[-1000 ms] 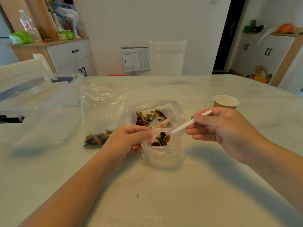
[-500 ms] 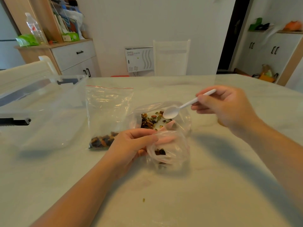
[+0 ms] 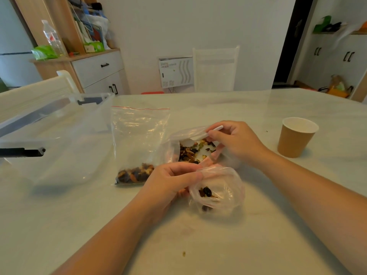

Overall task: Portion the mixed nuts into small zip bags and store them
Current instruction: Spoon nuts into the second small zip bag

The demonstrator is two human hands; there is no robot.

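Note:
My left hand (image 3: 170, 180) pinches the rim of a small clear zip bag (image 3: 217, 192), holding its mouth open; a few dark nuts lie inside. Just behind it stands the large open bag of mixed nuts (image 3: 195, 150). My right hand (image 3: 236, 142) grips a white plastic spoon (image 3: 213, 131), its bowl dipped into the large bag. To the left, a zip bag with a red seal line (image 3: 139, 132) lies flat with nuts gathered at its near end.
A clear plastic storage box (image 3: 53, 133) with black latches sits on the table's left side. A brown paper cup (image 3: 296, 136) stands at the right. One crumb (image 3: 184, 253) lies near the front edge. White chairs stand behind the table.
My right hand lifted the emptied spoon out of the small bag and carried it back into the large nut bag. The left hand kept hold of the small bag.

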